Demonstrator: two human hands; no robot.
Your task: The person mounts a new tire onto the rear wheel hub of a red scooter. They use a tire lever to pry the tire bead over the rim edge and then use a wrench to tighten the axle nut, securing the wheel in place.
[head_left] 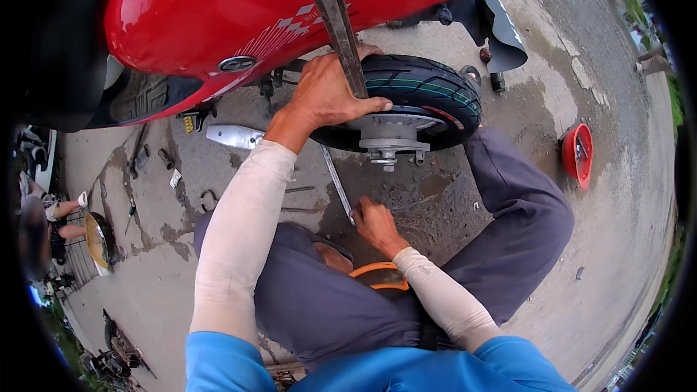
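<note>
A small black scooter wheel [428, 91] with a silver hub [392, 134] lies under the raised red scooter body [239, 7]. My left hand [327, 94] grips the tyre's near side, next to a grimy metal swing arm [337, 22] that slants down across it. My right hand [374, 221] is closed on the lower end of a long silver wrench [335, 181], which runs up toward the hub. Both forearms wear pale sleeves. I squat with grey trousers on either side of the wheel.
A red bowl-like tray [579, 152] with small parts lies on the concrete at right. A silver metal part [232, 136] and loose tools [167, 160] lie on the stained ground at left. A black mudguard [501, 29] hangs behind the wheel. Another person's hand [65, 210] shows at far left.
</note>
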